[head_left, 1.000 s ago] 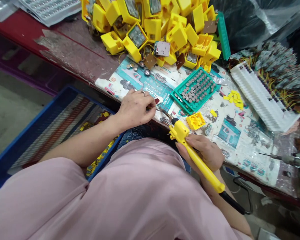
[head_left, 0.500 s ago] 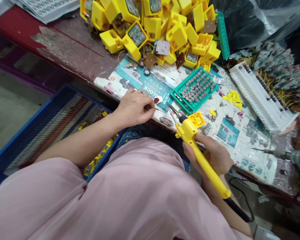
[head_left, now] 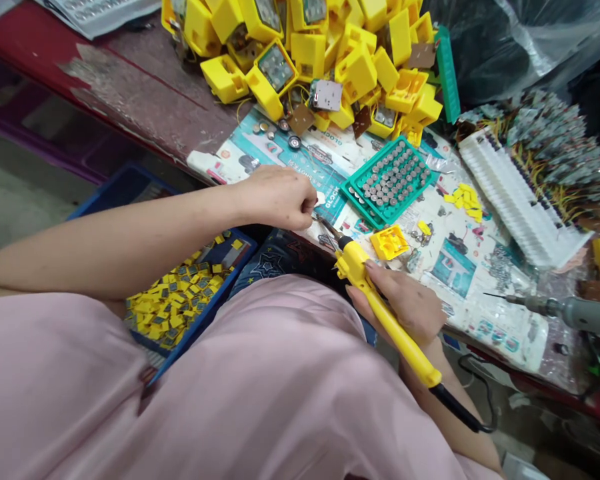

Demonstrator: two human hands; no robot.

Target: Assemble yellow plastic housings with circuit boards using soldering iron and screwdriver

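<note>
My right hand [head_left: 410,303] is wrapped round a yellow soldering tool [head_left: 387,317], whose metal tip points up and left, close to my left fingers. My left hand [head_left: 283,199] is closed at the table's front edge, its fingertips pinched on something too small to make out. Just right of the tool's tip sits an open yellow casing [head_left: 390,243]. Behind it, a green tray [head_left: 367,212] holds rows of small round metal cells.
Yellow casings [head_left: 357,73] are heaped at the back. White strips [head_left: 520,197] with wired parts and a grey screwdriver [head_left: 580,313] lie right. Small yellow pieces [head_left: 466,200] are near the tray. A blue crate [head_left: 240,257] of yellow parts stands below left.
The soldering tool has moved left and its tip is now by my left fingers. My left forearm has swung up flatter, showing more of the crate's contents.
</note>
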